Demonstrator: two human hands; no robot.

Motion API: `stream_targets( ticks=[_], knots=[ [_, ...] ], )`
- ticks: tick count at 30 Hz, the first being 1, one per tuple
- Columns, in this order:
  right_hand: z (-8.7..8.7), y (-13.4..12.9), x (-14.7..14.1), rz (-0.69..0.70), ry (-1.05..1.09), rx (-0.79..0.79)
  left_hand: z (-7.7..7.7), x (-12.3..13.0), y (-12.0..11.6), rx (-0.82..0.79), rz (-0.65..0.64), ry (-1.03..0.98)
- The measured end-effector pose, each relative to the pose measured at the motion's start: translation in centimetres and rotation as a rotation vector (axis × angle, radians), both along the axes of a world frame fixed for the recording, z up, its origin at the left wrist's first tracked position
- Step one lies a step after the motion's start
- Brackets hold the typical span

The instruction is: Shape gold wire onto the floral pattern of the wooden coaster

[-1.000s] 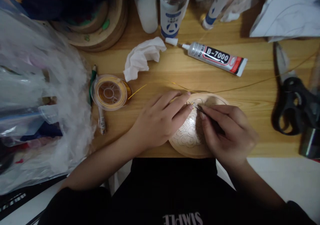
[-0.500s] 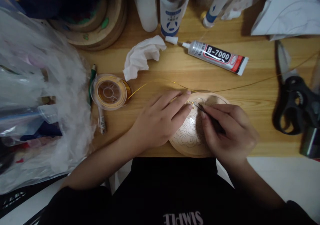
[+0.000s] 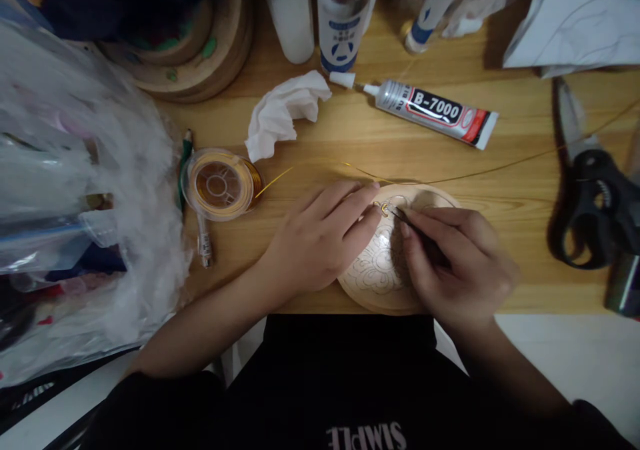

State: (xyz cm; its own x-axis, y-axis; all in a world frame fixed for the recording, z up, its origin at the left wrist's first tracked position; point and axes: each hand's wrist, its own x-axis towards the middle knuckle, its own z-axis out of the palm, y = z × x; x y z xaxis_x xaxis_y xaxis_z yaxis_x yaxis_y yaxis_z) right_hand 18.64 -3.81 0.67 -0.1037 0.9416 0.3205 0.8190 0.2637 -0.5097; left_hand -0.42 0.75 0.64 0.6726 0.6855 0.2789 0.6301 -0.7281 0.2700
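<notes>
A round wooden disc (image 3: 367,289) with a flower pattern drawn in thin lines lies at the table's front edge. My left hand (image 3: 323,240) rests on its left side, palm down, with the fingers stretched out. Close to those fingertips, near the disc's upper part, sits a small curl of gold wire (image 3: 385,209). My right hand (image 3: 457,257) is closed around dark tweezers (image 3: 423,237), whose tips reach the disc beside the curl. Whether the tips pinch the wire I cannot tell. The right hand covers the disc's right side.
A spool of gold wire (image 3: 217,185) lies left of my hands, with a crumpled tissue (image 3: 283,113) behind it. Behind the disc are a B-7000 glue tube (image 3: 435,112) and a labelled bottle (image 3: 343,30). Black-handled scissors (image 3: 590,190) lie right; plastic bags (image 3: 115,190) crowd the left.
The tweezers' tips and the gold wire curl have shifted very slightly on the disc. Both hands stay almost where they were.
</notes>
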Motion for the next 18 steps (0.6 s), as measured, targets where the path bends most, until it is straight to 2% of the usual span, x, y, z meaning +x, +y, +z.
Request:
stream_targets(
  ticks=[18],
  knots=[
    [0.05, 0.01, -0.05, -0.003, 0.0, 0.0, 0.21, 0.08, -0.04, 0.037, 0.006, 0.034]
  ],
)
